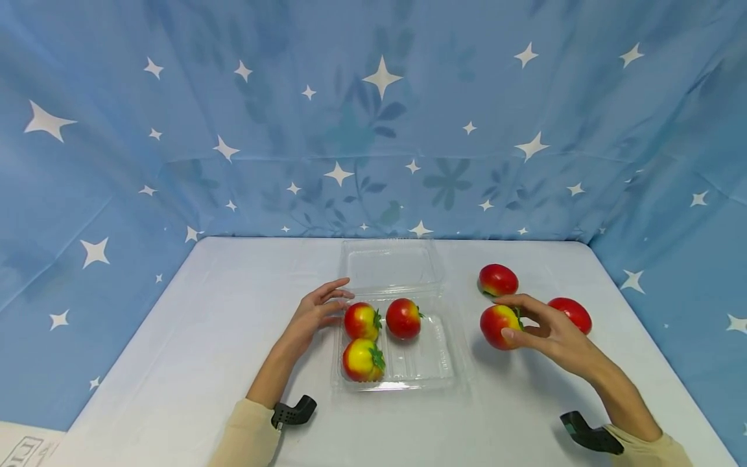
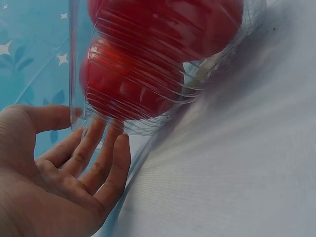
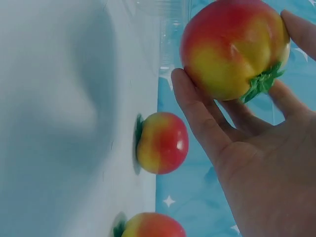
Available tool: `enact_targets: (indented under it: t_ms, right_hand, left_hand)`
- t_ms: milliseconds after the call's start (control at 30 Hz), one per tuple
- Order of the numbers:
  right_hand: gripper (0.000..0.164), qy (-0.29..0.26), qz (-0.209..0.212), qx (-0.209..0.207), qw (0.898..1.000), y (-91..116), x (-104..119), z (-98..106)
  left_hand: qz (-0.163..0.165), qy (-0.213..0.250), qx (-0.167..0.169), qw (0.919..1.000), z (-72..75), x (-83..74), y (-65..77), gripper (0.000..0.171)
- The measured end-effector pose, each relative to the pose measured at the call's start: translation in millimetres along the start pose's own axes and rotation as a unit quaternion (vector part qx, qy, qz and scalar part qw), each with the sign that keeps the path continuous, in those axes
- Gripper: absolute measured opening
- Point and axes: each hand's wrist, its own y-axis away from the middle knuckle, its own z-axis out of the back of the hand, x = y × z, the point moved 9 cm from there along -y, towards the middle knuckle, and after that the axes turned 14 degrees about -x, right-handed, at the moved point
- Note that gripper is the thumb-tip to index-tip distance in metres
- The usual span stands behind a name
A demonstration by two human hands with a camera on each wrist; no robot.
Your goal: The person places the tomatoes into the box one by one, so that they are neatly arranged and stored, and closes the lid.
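Note:
My right hand [image 1: 551, 334] grips a red-and-yellow tomato [image 1: 498, 326] between thumb and fingers, off the table to the right of the clear plastic box. The right wrist view shows its green leafy top [image 3: 263, 83] turned toward the palm. An unlatched clamshell box [image 1: 432, 375] stands mid-table with its clear lid [image 1: 391, 266] folded back. Three tomatoes sit in its left and middle part: one at the front left [image 1: 362, 360], one behind it [image 1: 360, 321], one beside that [image 1: 404, 318]. My left hand [image 1: 315, 314] rests at the box's left side, fingers loosely extended near its rim.
Two more tomatoes lie on the white table [image 1: 175, 363] at the right: one farther back [image 1: 498, 279], another partly hidden behind my right hand [image 1: 573, 314]. A blue star-patterned curtain [image 1: 280, 130] borders the back and sides. Black wrist mounts [image 1: 294, 410] sit on both forearms.

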Motion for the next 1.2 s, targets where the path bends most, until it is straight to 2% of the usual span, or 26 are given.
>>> enact_targets:
  t_ms: [400, 700, 1000, 1200]
  right_hand:
    - [0.049, -0.024, 0.027, -0.022, 0.999, -10.9, 12.6, -7.0]
    - [0.072, -0.032, -0.006, -0.010, 0.999, -13.9, 11.0, -21.8]
    - [0.071, -0.031, -0.011, -0.013, 0.999, -18.2, 16.8, -36.5]
    - [0.071, -0.015, 0.000, -0.034, 0.999, -22.9, 23.3, -35.7]
  left_hand:
    - [-0.001, 0.001, 0.008, 1.0000, 2.5, 0.0, 0.3, 0.052]
    - [-0.004, 0.000, 0.013, 0.9999, 0.1, 0.6, 0.3, 0.052]
    - [-0.002, -0.003, 0.007, 1.0000, 3.3, 2.6, 1.7, 0.052]
    - [-0.005, 0.001, 0.014, 0.9999, 0.2, 0.6, 1.3, 0.052]
